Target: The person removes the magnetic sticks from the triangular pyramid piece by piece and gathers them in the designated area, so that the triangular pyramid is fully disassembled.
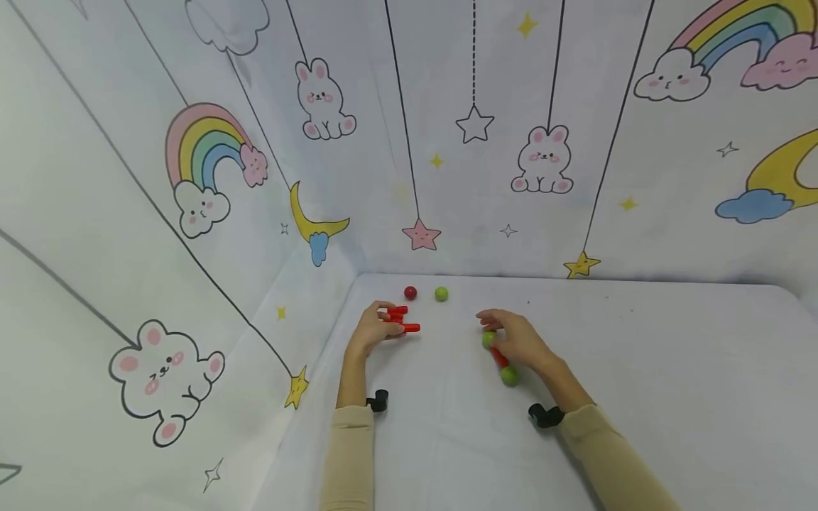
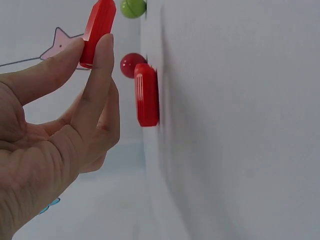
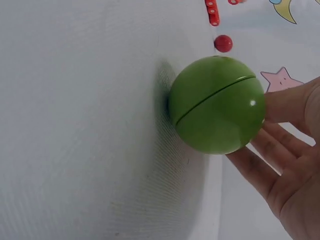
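My left hand [image 1: 369, 330] pinches a short red rod [image 2: 98, 32] between thumb and finger, raised off the white table. Another red rod [image 2: 146, 97] lies on the table close beyond the fingers. To the right, my right hand [image 1: 519, 342] holds a red rod with a green ball on each end, thumb and fingers about its far end. The far green ball [image 1: 488, 339] shows beside the thumb; the near green ball [image 1: 509, 376] sits close to the table. In the right wrist view, the near green ball [image 3: 217, 105] hides the rod and the fingertips.
A loose red ball [image 1: 410, 292] and a loose green ball [image 1: 442, 293] sit near the table's back edge. Behind them rises a white patterned backdrop [image 1: 358, 184], which also runs along the left side. Each wrist carries a small black camera [image 1: 545, 416].
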